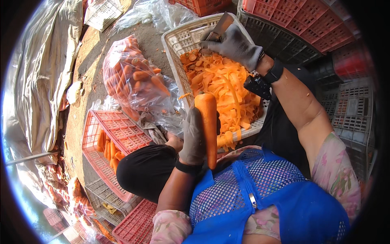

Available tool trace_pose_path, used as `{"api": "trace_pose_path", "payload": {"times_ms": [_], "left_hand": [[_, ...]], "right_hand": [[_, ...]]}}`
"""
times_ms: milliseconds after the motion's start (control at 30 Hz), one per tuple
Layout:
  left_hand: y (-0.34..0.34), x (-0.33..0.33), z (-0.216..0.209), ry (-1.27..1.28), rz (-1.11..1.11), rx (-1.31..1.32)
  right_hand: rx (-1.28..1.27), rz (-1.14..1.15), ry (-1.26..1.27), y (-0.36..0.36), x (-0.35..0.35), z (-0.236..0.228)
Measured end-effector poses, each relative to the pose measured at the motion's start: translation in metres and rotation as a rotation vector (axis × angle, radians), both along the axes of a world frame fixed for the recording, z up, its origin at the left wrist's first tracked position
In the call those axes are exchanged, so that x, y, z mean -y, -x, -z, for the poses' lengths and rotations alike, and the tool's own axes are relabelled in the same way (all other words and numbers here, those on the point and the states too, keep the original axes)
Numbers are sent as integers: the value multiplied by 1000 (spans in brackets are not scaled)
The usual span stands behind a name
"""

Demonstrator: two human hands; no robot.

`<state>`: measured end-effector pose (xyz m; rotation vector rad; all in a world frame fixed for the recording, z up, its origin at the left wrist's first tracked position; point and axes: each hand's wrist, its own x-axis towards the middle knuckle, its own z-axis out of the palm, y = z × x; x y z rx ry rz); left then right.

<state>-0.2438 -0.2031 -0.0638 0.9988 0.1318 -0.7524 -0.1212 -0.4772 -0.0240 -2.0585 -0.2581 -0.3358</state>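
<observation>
In my gloved left hand (192, 140) is a large orange carrot (207, 118), thick end up and tapering toward me. It is held over the near left edge of a pale plastic crate (172, 55). Carrot peelings (229, 83) fill much of that crate, with cut carrot pieces at its far left. Above its far end, my gloved right hand (239, 46) grips a knife (223, 24) with a broad, dark blade pointing up and away. The knife is apart from the carrot. Fingers of both hands are partly hidden.
A clear plastic bag (132, 73) full of carrots lies left of the peelings crate. Nearer, a pink crate (122, 128) holds carrots (108, 148). Red crates (300, 20) and grey crates (352, 107) stand at the right. Pale sheeting (40, 73) covers the far left.
</observation>
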Motion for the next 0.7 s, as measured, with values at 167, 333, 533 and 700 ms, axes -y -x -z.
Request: {"api": "trace_pose_path", "payload": {"times_ms": [167, 333, 533, 700], "left_hand": [[-21, -9, -3, 266, -60, -222], [-28, -17, 0, 358, -66, -348], [-28, -14, -3, 242, -167, -296], [-24, -13, 0, 191, -161, -95]], "right_hand": [[-33, 143, 90, 7, 19, 8], [-187, -77, -108, 48, -24, -9], [-215, -109, -37, 61, -31, -12], [-204, -132, 20, 67, -31, -15]]}}
